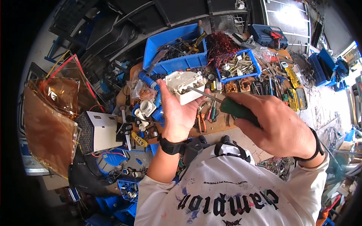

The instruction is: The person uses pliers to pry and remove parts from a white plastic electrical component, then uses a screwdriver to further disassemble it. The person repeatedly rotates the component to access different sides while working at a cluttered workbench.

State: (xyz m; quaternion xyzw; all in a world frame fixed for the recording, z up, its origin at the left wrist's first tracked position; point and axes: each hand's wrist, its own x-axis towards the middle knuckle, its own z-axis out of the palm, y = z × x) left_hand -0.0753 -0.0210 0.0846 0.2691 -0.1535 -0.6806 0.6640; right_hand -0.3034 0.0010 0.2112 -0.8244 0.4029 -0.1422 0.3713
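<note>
My left hand (pixel 180 115) is wrapped round a white plastic housing (pixel 185 83), holding it raised over the near part of the workbench. The top of the housing has raised moulded shapes, and an opening shows along its right side. In my right hand (pixel 269 122) is a screwdriver (pixel 239 112) with a dark green handle. Its metal shaft points left to the opening in the housing; whether the tip touches anything inside is too small to tell. Part of the handle is hidden by my fingers.
Tools crowd the wooden bench (pixel 218 126), among them orange-handled pliers (pixel 201 122). Behind stand a blue bin (pixel 175 67) of tools and a blue tray (pixel 238 79) of bolts. White pipe fittings (pixel 147 108) lie left. A red drill (pixel 276 37) rests on a case at far right.
</note>
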